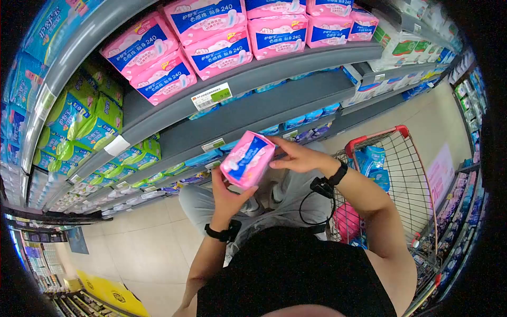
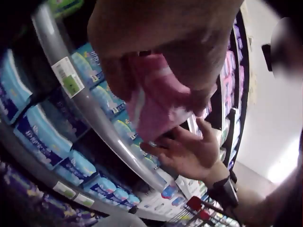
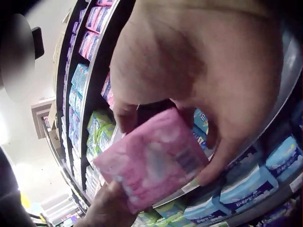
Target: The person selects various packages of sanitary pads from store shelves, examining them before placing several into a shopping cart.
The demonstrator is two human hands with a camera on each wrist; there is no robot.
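A pink pack of sanitary pads with a blue panel is held tilted above the lap. My left hand grips its near lower end, thumb on one side and fingers on the other. At the opposite end, my right hand holds it between thumb and fingers. The right wrist view shows the pink side of the pack, with a barcode label and the right hand spanning it. In the left wrist view the left hand covers part of the pack.
Matching pink packs are stacked on the shelf ahead, behind a price tag. Green packs stand at the left. A shopping cart with blue and pink packs stands at the right. Tiled floor shows at lower left.
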